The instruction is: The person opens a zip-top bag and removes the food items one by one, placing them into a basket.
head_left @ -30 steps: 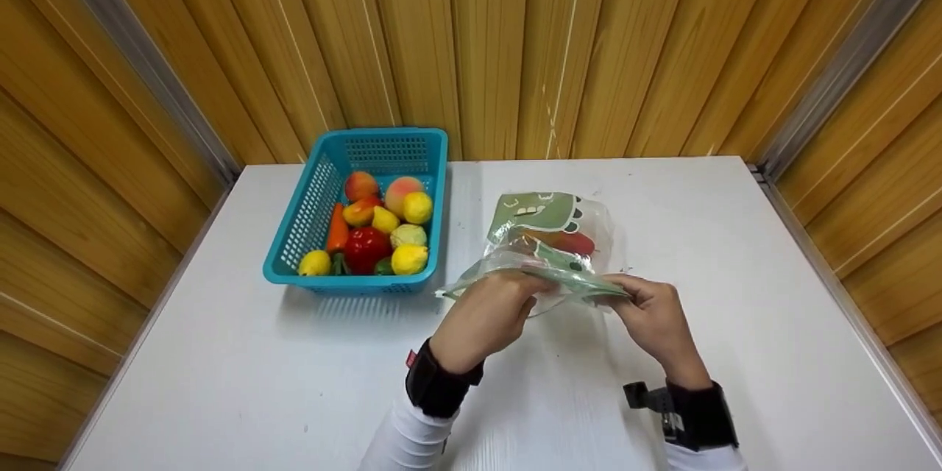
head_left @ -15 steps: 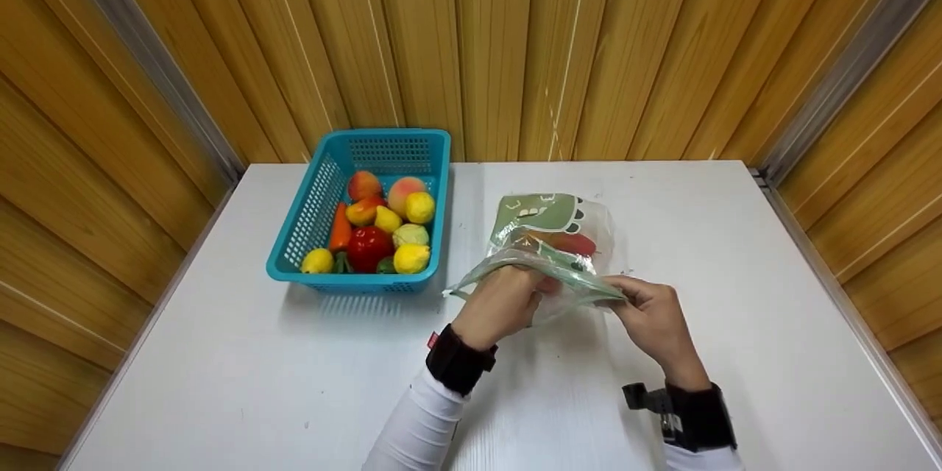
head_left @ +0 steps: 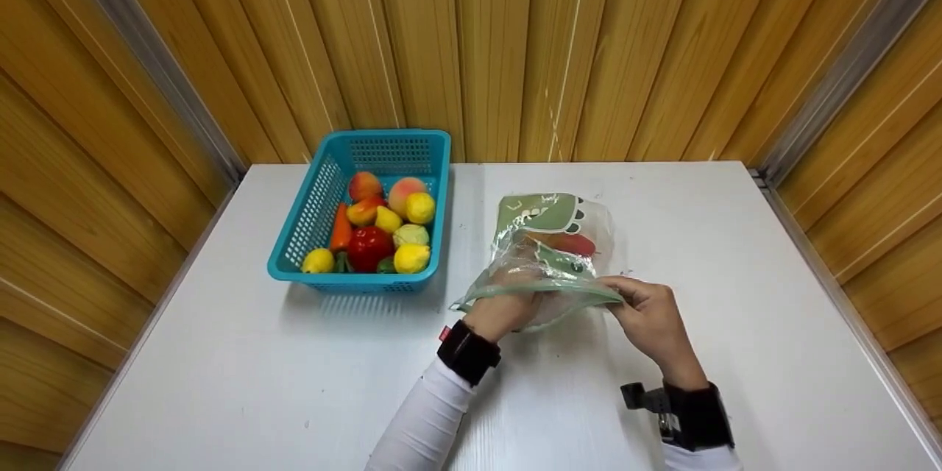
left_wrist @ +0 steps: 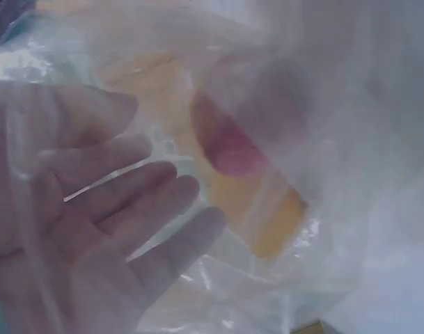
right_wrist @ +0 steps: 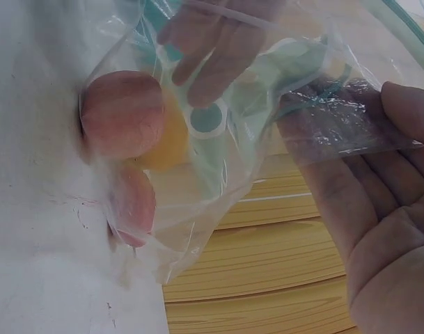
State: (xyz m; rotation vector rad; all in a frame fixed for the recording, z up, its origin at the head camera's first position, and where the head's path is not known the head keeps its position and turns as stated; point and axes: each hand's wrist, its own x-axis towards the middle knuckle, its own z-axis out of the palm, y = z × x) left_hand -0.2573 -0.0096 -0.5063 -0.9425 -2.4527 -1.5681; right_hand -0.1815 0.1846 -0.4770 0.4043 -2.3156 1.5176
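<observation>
A clear zip bag (head_left: 544,215) with a green cartoon print lies on the white table, its mouth toward me. My left hand (head_left: 504,310) reaches inside through the mouth. Seen through the plastic in the left wrist view, its fingers (left_wrist: 156,202) are spread and fairly straight, holding nothing. My right hand (head_left: 653,320) pinches the bag's right rim between thumb and fingers. Inside lies an elongated red-and-orange fruit (head_left: 572,243). The right wrist view shows a rounded pinkish-red fruit (right_wrist: 124,111), a yellow-orange piece (right_wrist: 173,136) behind it and another pinkish piece (right_wrist: 135,209) through the plastic.
Left of the bag stands a teal plastic basket (head_left: 294,275). It holds a red tomato-like fruit (head_left: 369,249), a carrot (head_left: 341,228), peaches (head_left: 407,193), lemons (head_left: 412,258) and other produce. Wood-patterned panels (head_left: 508,51) rise behind the white table (head_left: 221,353).
My left hand has slid deeper into the bag, forward and right, so the rim now crosses near the wrist. My right hand keeps its grip on the rim, almost unmoved.
</observation>
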